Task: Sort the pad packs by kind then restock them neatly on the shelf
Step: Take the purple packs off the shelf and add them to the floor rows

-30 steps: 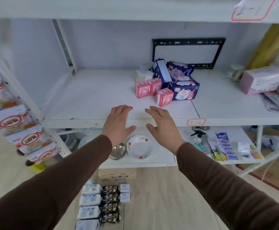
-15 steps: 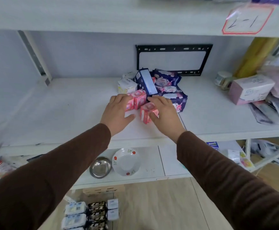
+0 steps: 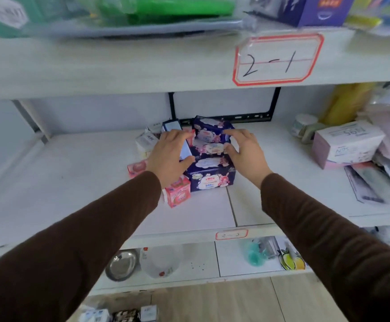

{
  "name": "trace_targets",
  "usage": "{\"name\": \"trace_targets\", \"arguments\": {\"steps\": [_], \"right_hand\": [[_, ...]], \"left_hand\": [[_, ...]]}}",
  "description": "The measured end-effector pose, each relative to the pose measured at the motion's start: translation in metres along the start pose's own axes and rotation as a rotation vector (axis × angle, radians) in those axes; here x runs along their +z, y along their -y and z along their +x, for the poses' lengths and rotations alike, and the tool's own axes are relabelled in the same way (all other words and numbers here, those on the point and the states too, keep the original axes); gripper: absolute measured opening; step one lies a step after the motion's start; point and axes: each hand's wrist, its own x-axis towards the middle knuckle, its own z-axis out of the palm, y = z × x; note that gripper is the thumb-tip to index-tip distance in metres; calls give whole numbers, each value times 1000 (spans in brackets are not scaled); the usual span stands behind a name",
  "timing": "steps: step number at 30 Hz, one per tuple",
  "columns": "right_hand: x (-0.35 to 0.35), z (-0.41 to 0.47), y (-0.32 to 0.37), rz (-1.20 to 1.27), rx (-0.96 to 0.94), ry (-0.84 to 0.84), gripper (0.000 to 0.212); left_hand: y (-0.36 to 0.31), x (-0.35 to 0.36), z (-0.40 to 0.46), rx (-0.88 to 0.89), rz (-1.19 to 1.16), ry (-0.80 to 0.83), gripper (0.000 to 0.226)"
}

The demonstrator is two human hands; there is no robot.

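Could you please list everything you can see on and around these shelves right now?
dark blue pad packs: at least three, stacked mid-shelf
blue-white pack: one, under the left fingers
pink pad boxes: two seen, left of the stack
white packs: about two, behind the pink boxes
pale pink box: one, shelf right
black frame: one, back wall
label 2-1: red-edged, upper shelf edge
steel bowl: one, lower shelf
white floral dish: one, beside the bowl
left hand: on the stack's left side
right hand: on the stack's right side
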Motion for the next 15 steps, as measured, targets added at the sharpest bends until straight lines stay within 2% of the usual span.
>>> {"name": "trace_targets", "arguments": {"steps": [7,12,15], "right_hand": [[5,26,-2,16,-72,231,32],[5,13,-6,-147,-60,568,74],[9,5,-15,-257,-87,579,77]], "left_hand": [[22,-9,-8,-82,49,-20,46],[24,-4,7,-81,19,53,45],[18,4,22,-60,-63,124,45]]}}
